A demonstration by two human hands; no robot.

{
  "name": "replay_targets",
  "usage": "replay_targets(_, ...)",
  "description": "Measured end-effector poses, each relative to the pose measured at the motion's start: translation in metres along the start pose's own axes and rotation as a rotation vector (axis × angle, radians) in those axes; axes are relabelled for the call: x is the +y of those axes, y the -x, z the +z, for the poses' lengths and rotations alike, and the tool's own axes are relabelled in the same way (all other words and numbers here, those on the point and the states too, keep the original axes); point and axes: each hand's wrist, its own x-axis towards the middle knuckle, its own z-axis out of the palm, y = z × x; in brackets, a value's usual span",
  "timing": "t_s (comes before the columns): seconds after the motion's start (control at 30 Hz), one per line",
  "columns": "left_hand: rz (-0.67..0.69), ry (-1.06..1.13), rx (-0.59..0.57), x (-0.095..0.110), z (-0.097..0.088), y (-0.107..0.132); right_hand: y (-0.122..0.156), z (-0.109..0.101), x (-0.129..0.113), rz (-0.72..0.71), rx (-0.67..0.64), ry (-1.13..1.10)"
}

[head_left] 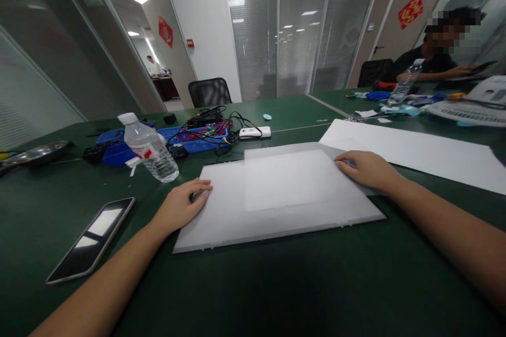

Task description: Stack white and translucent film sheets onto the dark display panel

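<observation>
A flat white panel (284,222) with thin dark edges and small tabs along its near side lies on the green table. On top of it is a smaller, translucent white sheet (285,179). My left hand (182,204) has its bent fingers and thumb closed at the panel's left edge, fingertips touching its top face. At the right edge, my right hand (367,169) holds the panel's side between thumb and forefinger; its other fingers are partly hidden. Whether the right hand also grips the smaller sheet, I cannot tell.
Left are a phone (93,239), a water bottle (150,150) and blue bins (193,139) of wires. A white device (255,132) lies behind the panel. Right lies a long white board (419,152); beyond, a person (419,63) sits near another bottle (407,81).
</observation>
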Motion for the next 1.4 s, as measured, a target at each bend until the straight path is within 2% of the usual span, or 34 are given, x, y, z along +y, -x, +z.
replay_targets(0.27,0.042,-0.046,0.033,-0.002,-0.001,-0.001,0.005,0.000,-0.036,-0.255,0.053,-0.092)
replay_targets(0.47,0.035,-0.040,0.008,-0.004,0.000,0.000,0.009,-0.003,-0.054,-0.405,0.049,-0.178)
replay_targets(0.67,0.018,-0.008,-0.002,-0.001,-0.001,0.000,0.013,-0.008,-0.060,-0.481,-0.021,-0.277)
replay_targets(0.87,0.021,0.003,-0.020,0.002,-0.003,-0.001,0.015,-0.013,-0.067,-0.537,-0.070,-0.286)
replay_targets(1.03,0.021,-0.008,-0.023,-0.001,-0.001,-0.001,0.016,-0.015,-0.074,-0.569,-0.085,-0.295)
replay_targets(1.4,0.040,-0.003,-0.049,-0.004,-0.004,-0.002,0.017,-0.011,-0.075,-0.637,-0.086,-0.275)
